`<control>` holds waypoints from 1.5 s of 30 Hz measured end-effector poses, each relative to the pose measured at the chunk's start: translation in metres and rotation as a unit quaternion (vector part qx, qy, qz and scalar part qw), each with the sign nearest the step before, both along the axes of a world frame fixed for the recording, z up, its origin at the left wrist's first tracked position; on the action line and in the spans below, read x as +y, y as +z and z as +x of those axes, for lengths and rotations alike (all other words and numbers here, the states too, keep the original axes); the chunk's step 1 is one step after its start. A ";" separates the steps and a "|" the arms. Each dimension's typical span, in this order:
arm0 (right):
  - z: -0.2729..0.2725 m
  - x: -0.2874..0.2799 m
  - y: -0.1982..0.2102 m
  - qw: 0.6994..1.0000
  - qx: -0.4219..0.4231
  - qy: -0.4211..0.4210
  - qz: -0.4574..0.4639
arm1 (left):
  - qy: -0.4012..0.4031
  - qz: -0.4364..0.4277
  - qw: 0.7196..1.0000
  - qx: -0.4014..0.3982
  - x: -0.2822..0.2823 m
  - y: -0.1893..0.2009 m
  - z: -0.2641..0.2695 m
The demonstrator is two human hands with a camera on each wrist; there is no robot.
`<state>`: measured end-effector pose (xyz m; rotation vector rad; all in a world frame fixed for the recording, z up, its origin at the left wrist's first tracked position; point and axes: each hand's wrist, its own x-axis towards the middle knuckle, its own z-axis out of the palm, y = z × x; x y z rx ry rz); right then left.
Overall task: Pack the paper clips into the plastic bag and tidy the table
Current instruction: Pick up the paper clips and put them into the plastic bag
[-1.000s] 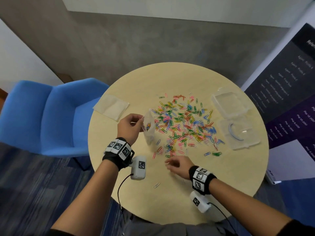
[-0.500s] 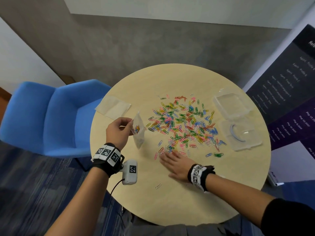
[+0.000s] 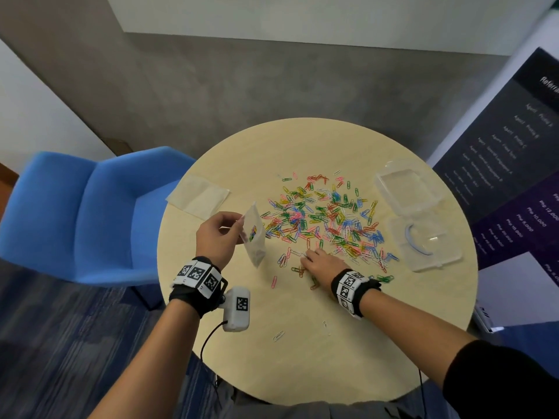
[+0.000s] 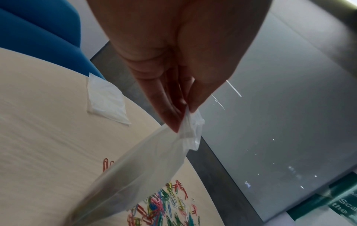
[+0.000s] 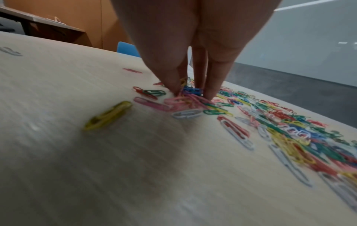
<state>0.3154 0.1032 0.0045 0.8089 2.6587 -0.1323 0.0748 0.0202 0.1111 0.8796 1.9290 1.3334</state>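
A heap of coloured paper clips (image 3: 326, 219) is spread over the middle of the round table (image 3: 302, 373). My left hand (image 3: 240, 220) pinches the top edge of a small clear plastic bag (image 3: 254, 237), which hangs over the table left of the heap with a few clips inside. In the left wrist view the thumb and fingers of that hand (image 4: 183, 119) pinch the bag (image 4: 144, 168) at its rim. My right hand (image 3: 305, 258) is down at the heap's near edge. Its thumb and fingertips (image 5: 210, 93) pinch a small cluster of pink and blue clips (image 5: 185, 99) on the tabletop.
A flat spare bag (image 3: 198, 195) lies at the table's left edge. An open clear plastic box (image 3: 423, 240) with its lid (image 3: 405, 189) sits at the right. Two stray clips (image 3: 278, 335) lie near the front edge. A blue chair (image 3: 90, 213) stands to the left.
My right hand moved forward from the near table into the heap's edge, then went from lying flat to pinching clips. My left hand drew the bag slightly to the left.
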 end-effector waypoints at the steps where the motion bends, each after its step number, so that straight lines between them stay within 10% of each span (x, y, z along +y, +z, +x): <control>1: 0.000 0.001 0.001 1.000 -0.002 -0.004 -0.001 | -0.005 0.000 1.000 -0.002 0.002 0.001 0.003; 5: 0.002 0.014 0.008 0.998 0.011 -0.060 -0.029 | -0.027 0.000 1.000 -0.005 0.009 0.002 0.012; 8: 0.012 0.027 0.016 0.947 0.151 -0.255 -0.121 | -0.043 -0.005 0.999 0.002 0.014 0.000 0.018; 11: 0.028 0.032 0.026 0.794 0.322 -0.461 -0.232 | -0.057 -0.009 0.998 0.002 0.019 -0.004 0.025; 15: 0.030 0.032 0.067 0.438 0.516 -0.535 -0.506 | -0.071 -0.019 0.997 -0.005 0.029 -0.010 0.036; 18: 0.016 0.031 0.100 0.375 0.550 -0.469 -0.579 | -0.091 -0.014 0.996 -0.004 0.037 -0.010 0.049; 21: -0.001 0.029 0.113 0.405 0.544 -0.439 -0.589 | -0.108 -0.004 0.994 -0.002 0.043 -0.008 0.064; 25: -0.014 0.028 0.104 0.520 0.483 -0.483 -0.513 | -0.136 0.011 0.991 0.000 0.049 -0.006 0.079; 31: -0.022 0.026 0.112 0.568 0.450 -0.498 -0.476 | -0.173 0.000 0.984 0.041 0.052 -0.016 0.092; 35: -0.016 0.031 0.107 0.837 0.326 -0.384 -0.211 | -0.165 -0.005 0.986 0.025 0.057 -0.014 0.095; 37: -0.014 0.031 0.109 0.902 0.284 -0.308 -0.102 | -0.170 -0.003 0.985 0.021 0.060 -0.013 0.099; 39: -0.008 0.032 0.108 0.903 0.324 -0.261 -0.107 | -0.165 -0.001 0.986 0.018 0.062 -0.012 0.100; 43: 0.031 0.054 0.098 0.767 0.456 -0.405 -0.199 | -0.135 -0.007 0.991 0.000 0.063 -0.015 0.091; 45: 0.057 0.075 0.074 0.803 0.367 -0.450 -0.134 | -0.130 -0.014 0.991 0.005 0.063 -0.015 0.086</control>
